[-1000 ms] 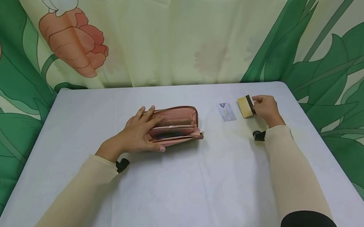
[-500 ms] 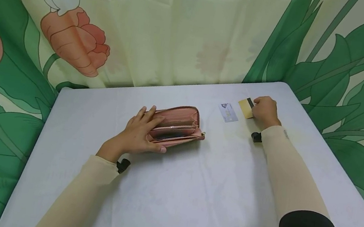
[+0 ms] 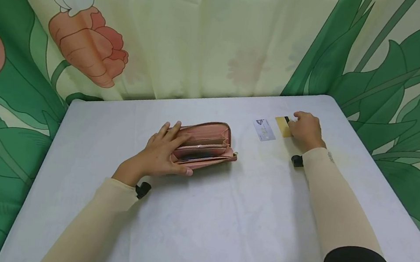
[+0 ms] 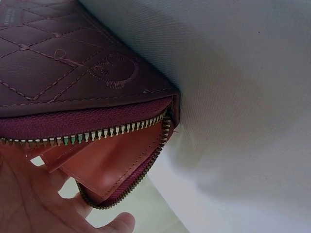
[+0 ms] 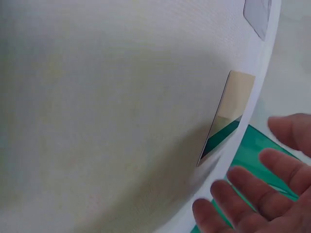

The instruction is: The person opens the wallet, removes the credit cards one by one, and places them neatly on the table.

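The pink zip wallet [image 3: 210,132] stands unzipped on the white table, its inner pockets showing in the head view. Across its left end lies my left hand [image 3: 158,157], fingers spread and straight, thumb along the near side. In the left wrist view the wallet's quilted dark outside [image 4: 63,73] and metal zip teeth show. A gold card [image 3: 282,126] with a dark stripe lies flat near the table's far right corner. My right hand [image 3: 307,129] is just right of it; in the right wrist view the relaxed fingers [image 5: 243,191] are apart from the card [image 5: 237,94], holding nothing.
A pale printed card [image 3: 264,130] lies left of the gold one, between it and the wallet. The white-covered table [image 3: 196,235] ends at a curtain [image 3: 189,48] printed with plants and a rabbit. A wrist camera [image 3: 297,161] sits on my right wrist.
My right hand has lowered the gold card, earlier held tilted, flat onto the table beside the pale card and let go of it. The left hand and wallet stay in place.
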Available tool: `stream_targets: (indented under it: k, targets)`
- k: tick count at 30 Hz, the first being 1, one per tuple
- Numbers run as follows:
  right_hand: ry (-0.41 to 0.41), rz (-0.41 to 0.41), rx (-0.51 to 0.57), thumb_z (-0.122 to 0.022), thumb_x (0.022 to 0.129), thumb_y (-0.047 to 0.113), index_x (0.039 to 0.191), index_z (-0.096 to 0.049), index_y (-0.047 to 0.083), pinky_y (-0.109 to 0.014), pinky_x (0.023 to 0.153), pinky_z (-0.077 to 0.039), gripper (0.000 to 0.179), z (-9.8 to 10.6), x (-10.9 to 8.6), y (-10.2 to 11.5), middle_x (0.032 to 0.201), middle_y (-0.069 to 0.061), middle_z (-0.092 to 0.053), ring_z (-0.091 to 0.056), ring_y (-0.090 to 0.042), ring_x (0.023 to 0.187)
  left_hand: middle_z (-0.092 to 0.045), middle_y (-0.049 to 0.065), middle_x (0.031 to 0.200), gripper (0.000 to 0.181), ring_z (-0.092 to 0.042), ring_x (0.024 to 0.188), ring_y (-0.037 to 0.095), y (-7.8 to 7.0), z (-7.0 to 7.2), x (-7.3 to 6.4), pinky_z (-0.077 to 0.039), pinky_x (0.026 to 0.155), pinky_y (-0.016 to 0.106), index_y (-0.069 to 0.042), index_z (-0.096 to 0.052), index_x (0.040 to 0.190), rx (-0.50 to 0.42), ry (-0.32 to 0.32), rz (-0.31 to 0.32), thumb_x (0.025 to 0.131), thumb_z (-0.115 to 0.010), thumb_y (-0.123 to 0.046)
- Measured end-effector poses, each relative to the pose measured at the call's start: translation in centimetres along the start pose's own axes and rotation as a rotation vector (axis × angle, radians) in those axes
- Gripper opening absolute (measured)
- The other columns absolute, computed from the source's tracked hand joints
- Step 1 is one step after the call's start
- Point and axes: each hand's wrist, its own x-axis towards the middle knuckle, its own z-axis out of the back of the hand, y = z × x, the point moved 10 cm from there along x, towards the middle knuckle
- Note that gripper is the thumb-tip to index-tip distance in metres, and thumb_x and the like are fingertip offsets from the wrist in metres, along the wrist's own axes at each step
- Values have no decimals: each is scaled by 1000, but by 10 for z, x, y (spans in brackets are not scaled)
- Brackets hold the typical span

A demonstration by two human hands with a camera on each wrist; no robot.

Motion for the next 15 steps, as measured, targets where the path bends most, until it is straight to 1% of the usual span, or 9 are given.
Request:
stream_targets:
  k: [3, 5, 9, 12, 15]
  targets:
    - [34, 25, 25, -49, 107, 29, 163, -34, 5, -63, 122, -26, 62, -5, -3, 6, 164, -25, -34, -28, -45, 153, 3, 10, 176, 110, 12, 160, 39, 2, 0, -3, -6, 122, 71, -24, -29, 167, 0, 3, 7, 80, -78, -70]
    - [52, 35, 40, -50, 108, 35, 166, -27, 8, -64, 123, -22, 68, -7, -5, 10, 168, -25, -26, -21, -45, 156, 3, 10, 176, 110, 12, 160, 39, 3, 0, -5, -6, 122, 70, -23, -29, 167, -2, 4, 12, 80, -78, -70]
    - [47, 88, 24, -50, 107, 38, 167, -21, 8, -65, 124, -18, 73, -4, -10, 22, 169, -27, -19, -16, -47, 156, 4, 9, 176, 111, 13, 160, 37, 3, 0, -5, -6, 122, 70, -24, -28, 167, -3, 3, 14, 80, -78, -70]
    - [32, 149, 13, -49, 107, 39, 167, -19, 6, -65, 124, -15, 74, 2, -16, 34, 170, -30, -14, -12, -49, 157, 3, 9, 176, 112, 13, 160, 37, 2, 1, -3, -6, 122, 70, -24, -27, 167, 2, 3, 5, 80, -78, -71]
    - [23, 199, 19, -48, 107, 43, 167, -18, 7, -66, 124, -14, 77, 7, -23, 47, 171, -30, -5, -7, -48, 158, 4, 9, 176, 112, 14, 160, 37, 0, 2, -1, -7, 122, 70, -25, -25, 168, 8, 7, -1, 80, -77, -72]
